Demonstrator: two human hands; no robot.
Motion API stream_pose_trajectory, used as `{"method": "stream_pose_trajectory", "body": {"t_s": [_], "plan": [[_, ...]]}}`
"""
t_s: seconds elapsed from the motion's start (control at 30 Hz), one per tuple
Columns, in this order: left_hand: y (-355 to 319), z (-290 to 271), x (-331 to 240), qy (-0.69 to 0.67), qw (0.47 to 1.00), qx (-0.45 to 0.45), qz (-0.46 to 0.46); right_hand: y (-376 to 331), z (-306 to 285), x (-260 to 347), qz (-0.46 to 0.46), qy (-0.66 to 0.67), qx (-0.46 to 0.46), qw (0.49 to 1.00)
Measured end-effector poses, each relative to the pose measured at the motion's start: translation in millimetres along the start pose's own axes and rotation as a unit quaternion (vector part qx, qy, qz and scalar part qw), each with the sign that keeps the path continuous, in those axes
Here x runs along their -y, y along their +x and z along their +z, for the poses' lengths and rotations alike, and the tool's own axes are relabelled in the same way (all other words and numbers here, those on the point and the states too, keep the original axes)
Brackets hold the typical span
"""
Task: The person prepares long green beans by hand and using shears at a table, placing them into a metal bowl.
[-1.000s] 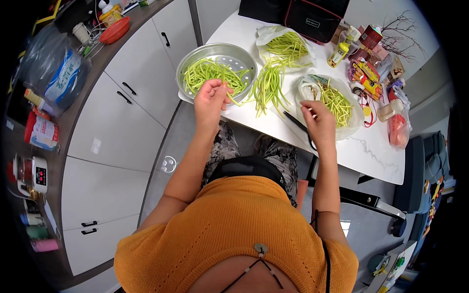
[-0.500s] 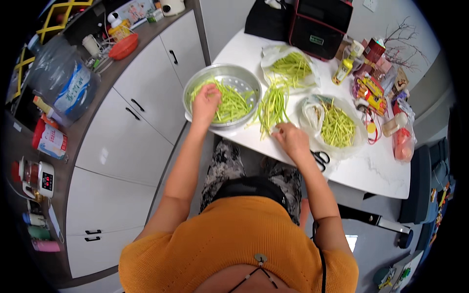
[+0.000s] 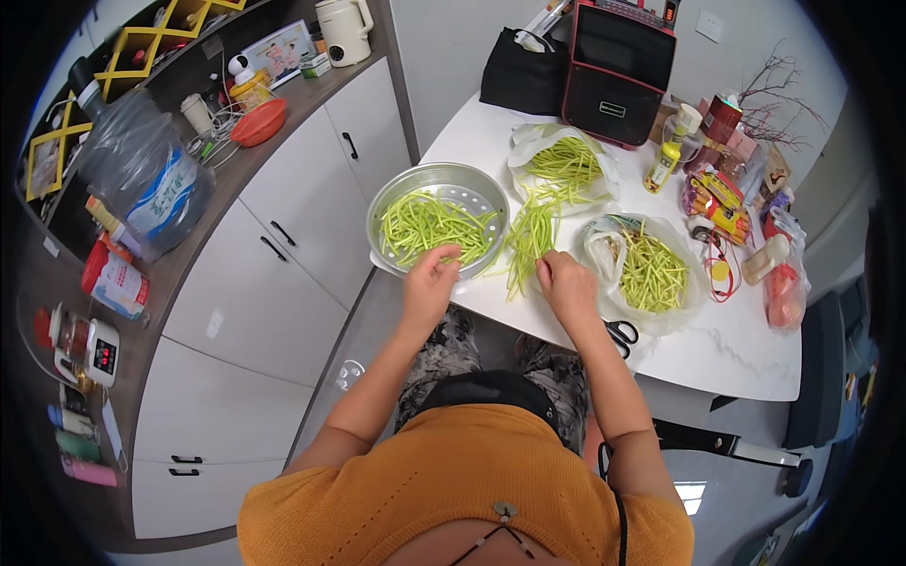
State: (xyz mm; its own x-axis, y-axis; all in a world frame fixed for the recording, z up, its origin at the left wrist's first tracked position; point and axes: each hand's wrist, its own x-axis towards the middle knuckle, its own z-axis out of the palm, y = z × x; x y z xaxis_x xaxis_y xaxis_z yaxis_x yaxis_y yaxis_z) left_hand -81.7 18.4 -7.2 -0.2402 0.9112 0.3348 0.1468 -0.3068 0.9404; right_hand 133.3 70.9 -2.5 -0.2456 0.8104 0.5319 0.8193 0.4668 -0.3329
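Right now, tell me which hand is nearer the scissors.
Right. The right hand rests on the table just above and left of the scissors, beside the loose beans. The left hand is farther left, at the metal basin's rim.
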Motion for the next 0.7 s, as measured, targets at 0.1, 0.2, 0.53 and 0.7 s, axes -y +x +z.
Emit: {"method": "stream_pose_trajectory", "body": {"t_s": [0.1,0.2,0.53,0.7], "plan": [[-11,12,8,-0.010,1.000,0.018,-0.019,0,-7,-4,-0.006,-0.034,0.015,0.999],[-16,22,11,0.011,0.998,0.048,-0.035,0,-4,-17,-0.008,-0.096,0.065,0.993],[-25,36,17,0.046,0.983,0.166,-0.060,-1,-23,-34,0.149,0.229,0.005,0.962],[-26,40,8,-0.012,0.979,0.181,-0.095,-6,-42,-31,0.205,0.344,0.033,0.916]]}}
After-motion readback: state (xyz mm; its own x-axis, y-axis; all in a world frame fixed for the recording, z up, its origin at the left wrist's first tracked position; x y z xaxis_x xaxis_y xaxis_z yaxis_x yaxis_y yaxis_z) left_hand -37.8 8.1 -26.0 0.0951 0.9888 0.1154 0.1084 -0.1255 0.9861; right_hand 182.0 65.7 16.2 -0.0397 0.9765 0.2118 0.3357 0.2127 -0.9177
